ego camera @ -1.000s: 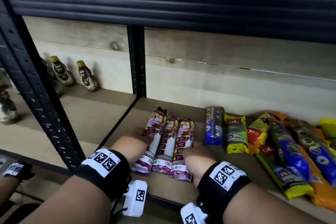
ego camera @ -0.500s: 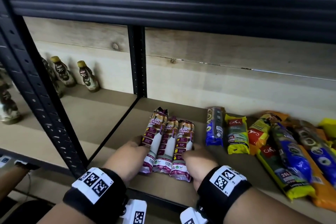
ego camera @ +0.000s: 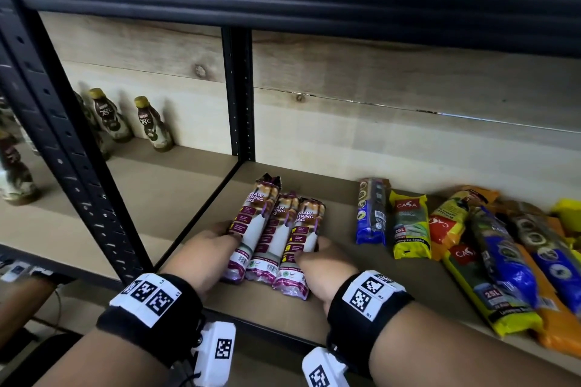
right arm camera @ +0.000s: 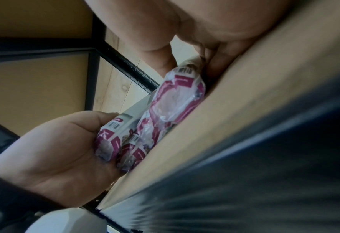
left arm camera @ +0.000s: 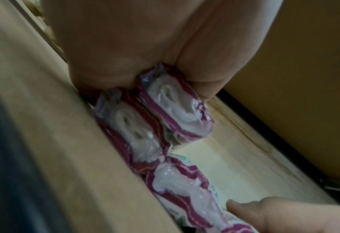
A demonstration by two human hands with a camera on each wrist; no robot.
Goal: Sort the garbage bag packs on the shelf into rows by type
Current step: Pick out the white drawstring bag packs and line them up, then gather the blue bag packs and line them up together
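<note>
Three purple-and-white drawstring bag packs lie side by side near the front left of the shelf board (ego camera: 345, 308): the left pack (ego camera: 251, 229), middle pack (ego camera: 276, 236) and right pack (ego camera: 303, 239). My left hand (ego camera: 229, 239) grips the left pack (right arm camera: 113, 135), thumb on top, and that pack (left arm camera: 177, 110) sits slightly higher than the middle one (left arm camera: 133, 130). My right hand (ego camera: 314, 258) holds the right pack (right arm camera: 181, 97) between thumb and fingers. The two hands squeeze the row together from both sides.
A blue pack (ego camera: 371, 214) and a yellow Casa pack (ego camera: 408, 226) lie to the right, then a mixed heap of yellow, orange and blue packs (ego camera: 503, 261). A black upright (ego camera: 239, 94) divides the bays. Bottles (ego camera: 154, 126) stand in the left bay.
Both hands have slid back along the packs toward the shelf's front edge. The three packs have stayed in about the same place, pressed together.
</note>
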